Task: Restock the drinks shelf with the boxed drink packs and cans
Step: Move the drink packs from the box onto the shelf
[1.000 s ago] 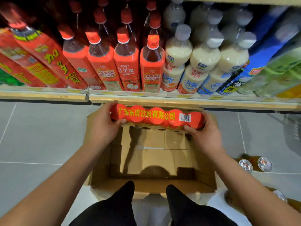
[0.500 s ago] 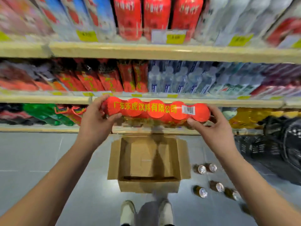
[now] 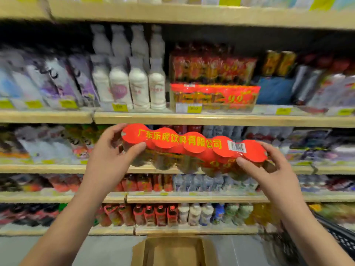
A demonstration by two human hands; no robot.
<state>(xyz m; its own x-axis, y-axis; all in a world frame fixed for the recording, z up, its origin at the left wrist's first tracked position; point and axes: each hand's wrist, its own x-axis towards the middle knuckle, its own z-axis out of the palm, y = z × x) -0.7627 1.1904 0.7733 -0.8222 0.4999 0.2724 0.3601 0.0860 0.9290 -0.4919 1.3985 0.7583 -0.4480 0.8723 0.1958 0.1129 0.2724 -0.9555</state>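
Note:
A long shrink-wrapped drink pack (image 3: 192,146) with a red top, yellow lettering and a barcode is held level in front of the shelves. My left hand (image 3: 109,158) grips its left end and my right hand (image 3: 269,169) grips its right end. Above it, two packs of the same kind (image 3: 213,95) lie stacked on a wooden shelf (image 3: 192,119). The pack in my hands hangs just below that shelf's front edge.
White bottles (image 3: 138,87) stand left of the stacked packs, blue packs and cans to their right. Lower shelves hold red, white and blue bottles. An open cardboard box (image 3: 172,250) sits on the grey floor below. A black basket (image 3: 342,239) is at the lower right.
Both hands lifted the pack out of the cardboard box and up past the lower shelves. The view rose with them, and the box dropped to the bottom edge.

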